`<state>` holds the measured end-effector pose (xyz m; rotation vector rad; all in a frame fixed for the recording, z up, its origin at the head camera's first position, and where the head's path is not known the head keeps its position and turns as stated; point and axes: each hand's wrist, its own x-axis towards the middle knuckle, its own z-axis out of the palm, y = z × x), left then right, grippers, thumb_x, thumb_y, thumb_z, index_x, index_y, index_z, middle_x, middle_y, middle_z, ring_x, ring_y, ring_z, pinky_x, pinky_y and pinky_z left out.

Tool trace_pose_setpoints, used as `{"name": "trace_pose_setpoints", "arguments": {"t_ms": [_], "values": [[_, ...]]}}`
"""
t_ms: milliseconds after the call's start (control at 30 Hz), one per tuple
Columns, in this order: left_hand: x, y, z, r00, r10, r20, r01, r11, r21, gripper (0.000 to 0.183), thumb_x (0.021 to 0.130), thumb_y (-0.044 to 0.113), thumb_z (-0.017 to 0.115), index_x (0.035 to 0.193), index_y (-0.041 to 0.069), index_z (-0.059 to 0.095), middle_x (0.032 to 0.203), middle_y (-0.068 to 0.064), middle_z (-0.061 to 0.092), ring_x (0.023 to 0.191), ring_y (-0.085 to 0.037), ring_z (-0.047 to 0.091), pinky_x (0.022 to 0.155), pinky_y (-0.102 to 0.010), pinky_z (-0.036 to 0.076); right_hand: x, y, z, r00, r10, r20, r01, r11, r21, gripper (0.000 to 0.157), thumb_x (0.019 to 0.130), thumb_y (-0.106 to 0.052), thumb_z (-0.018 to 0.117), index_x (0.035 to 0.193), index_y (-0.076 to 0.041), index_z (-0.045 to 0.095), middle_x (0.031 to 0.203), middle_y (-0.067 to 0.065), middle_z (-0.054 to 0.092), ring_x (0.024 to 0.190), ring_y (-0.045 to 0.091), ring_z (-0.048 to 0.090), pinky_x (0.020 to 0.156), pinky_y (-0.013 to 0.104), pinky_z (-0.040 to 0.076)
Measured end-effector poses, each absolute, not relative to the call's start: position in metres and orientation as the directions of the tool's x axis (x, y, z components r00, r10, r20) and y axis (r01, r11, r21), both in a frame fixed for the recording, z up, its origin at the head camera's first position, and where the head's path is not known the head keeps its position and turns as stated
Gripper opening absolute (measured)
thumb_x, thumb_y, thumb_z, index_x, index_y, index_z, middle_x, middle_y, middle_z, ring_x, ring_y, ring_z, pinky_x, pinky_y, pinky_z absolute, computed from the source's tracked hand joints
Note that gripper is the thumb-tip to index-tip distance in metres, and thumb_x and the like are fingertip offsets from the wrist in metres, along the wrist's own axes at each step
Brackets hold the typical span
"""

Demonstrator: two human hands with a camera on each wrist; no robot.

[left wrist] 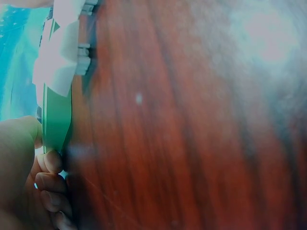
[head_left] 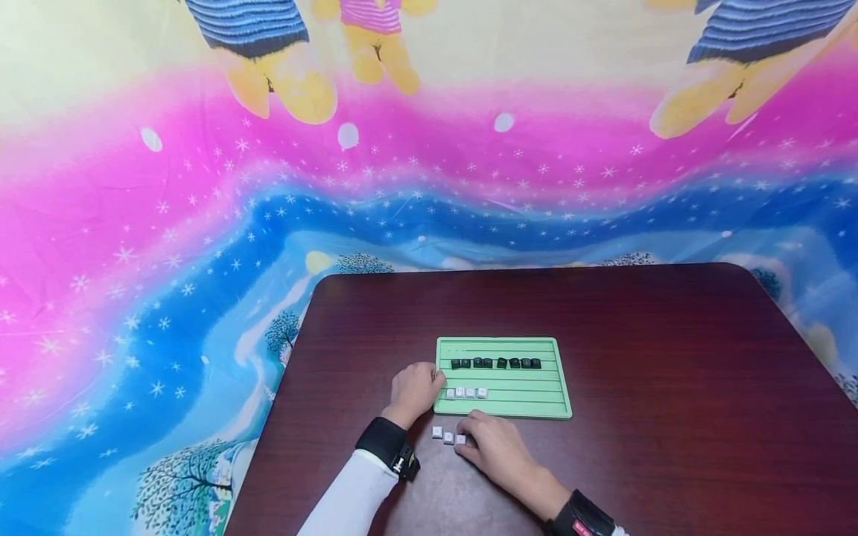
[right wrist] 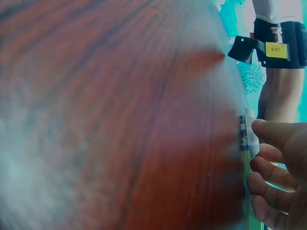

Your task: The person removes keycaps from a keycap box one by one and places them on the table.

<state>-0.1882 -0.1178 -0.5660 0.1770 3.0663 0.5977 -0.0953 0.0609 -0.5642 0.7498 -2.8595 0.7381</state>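
My left hand (head_left: 413, 391) grips the left edge of a light green ridged tray (head_left: 523, 406), its thumb and fingers at the tray's corner in the left wrist view. In front of the tray, my right hand (head_left: 503, 450) pinches a white keycap (head_left: 460, 439) between thumb and fingertips, low over the table. This white keycap (right wrist: 252, 134) also shows at the thumb tip in the right wrist view. Two more white keycaps (head_left: 437, 432) lie just left of it. On the tray, several white keycaps (head_left: 471, 393) line a lower groove, and several black keycaps (head_left: 477, 363) line a higher one.
A dark reddish-brown wooden table (head_left: 643, 357) with rounded far corners carries everything. Behind and beside it hangs a colourful printed cloth (head_left: 429, 171). Each wrist wears a black band (head_left: 382, 441).
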Motion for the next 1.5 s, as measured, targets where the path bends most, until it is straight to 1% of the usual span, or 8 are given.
{"name": "trace_pose_setpoints", "arguments": {"t_ms": [233, 467, 600, 700, 833, 1133, 1500], "values": [[-0.188, -0.118, -0.565, -0.993, 0.117, 0.008, 0.111, 0.917, 0.382, 0.043, 0.095, 0.027, 0.052, 0.057, 0.02, 0.031, 0.056, 0.007, 0.023, 0.049, -0.012, 0.024, 0.049, -0.027, 0.022, -0.096, 0.065, -0.562, -0.872, -0.429, 0.235, -0.489, 0.76, -0.428, 0.017, 0.082, -0.031, 0.081, 0.092, -0.019, 0.074, 0.086, -0.01, 0.065, 0.073, 0.004, 0.061, 0.066, 0.027, 0.05], [-0.189, -0.118, -0.567, -0.993, 0.116, 0.017, 0.114, 0.92, 0.375, 0.043, 0.093, 0.028, 0.053, 0.057, 0.021, 0.032, 0.056, 0.007, 0.025, 0.049, -0.011, 0.029, 0.049, -0.028, 0.026, -0.098, 0.068, -0.558, -0.871, -0.412, 0.27, -0.49, 0.773, -0.404, 0.019, 0.081, -0.032, 0.082, 0.092, -0.019, 0.074, 0.085, -0.01, 0.066, 0.074, 0.004, 0.063, 0.066, 0.026, 0.051], [-0.19, -0.118, -0.568, -0.993, 0.113, 0.023, 0.113, 0.921, 0.372, 0.043, 0.092, 0.028, 0.054, 0.056, 0.022, 0.032, 0.056, 0.008, 0.026, 0.049, -0.011, 0.03, 0.048, -0.029, 0.027, -0.099, 0.069, -0.557, -0.866, -0.4, 0.299, -0.494, 0.776, -0.392, 0.017, 0.08, -0.03, 0.083, 0.09, -0.019, 0.074, 0.086, -0.009, 0.067, 0.075, 0.005, 0.065, 0.067, 0.026, 0.052], [-0.19, -0.118, -0.569, -0.993, 0.112, 0.027, 0.114, 0.918, 0.38, 0.043, 0.092, 0.028, 0.054, 0.056, 0.022, 0.032, 0.055, 0.008, 0.025, 0.048, -0.011, 0.028, 0.048, -0.029, 0.026, -0.1, 0.07, -0.556, -0.868, -0.389, 0.308, -0.488, 0.78, -0.392, 0.016, 0.08, -0.028, 0.083, 0.09, -0.019, 0.074, 0.086, -0.009, 0.067, 0.075, 0.006, 0.065, 0.068, 0.027, 0.052], [-0.189, -0.118, -0.568, -0.993, 0.113, 0.033, 0.117, 0.914, 0.389, 0.043, 0.092, 0.027, 0.053, 0.056, 0.021, 0.032, 0.055, 0.008, 0.024, 0.047, -0.011, 0.028, 0.047, -0.028, 0.025, -0.101, 0.071, -0.555, -0.877, -0.374, 0.303, -0.473, 0.786, -0.398, 0.016, 0.08, -0.028, 0.083, 0.092, -0.02, 0.075, 0.087, -0.009, 0.068, 0.076, 0.006, 0.066, 0.067, 0.026, 0.052], [-0.189, -0.118, -0.568, -0.994, 0.108, 0.028, 0.111, 0.915, 0.389, 0.043, 0.093, 0.027, 0.054, 0.055, 0.022, 0.033, 0.054, 0.008, 0.026, 0.047, -0.011, 0.032, 0.047, -0.029, 0.028, -0.105, 0.075, -0.554, -0.89, -0.341, 0.303, -0.446, 0.791, -0.419, 0.019, 0.079, -0.03, 0.084, 0.091, -0.019, 0.074, 0.087, -0.009, 0.068, 0.077, 0.007, 0.067, 0.067, 0.027, 0.052], [-0.189, -0.118, -0.568, -0.995, 0.101, 0.014, 0.098, 0.92, 0.38, 0.044, 0.094, 0.028, 0.053, 0.056, 0.021, 0.033, 0.055, 0.007, 0.026, 0.047, -0.012, 0.03, 0.047, -0.028, 0.026, -0.109, 0.078, -0.55, -0.915, -0.301, 0.269, -0.395, 0.804, -0.444, 0.018, 0.081, -0.031, 0.083, 0.091, -0.019, 0.074, 0.087, -0.011, 0.067, 0.076, 0.006, 0.065, 0.066, 0.025, 0.051]]}}
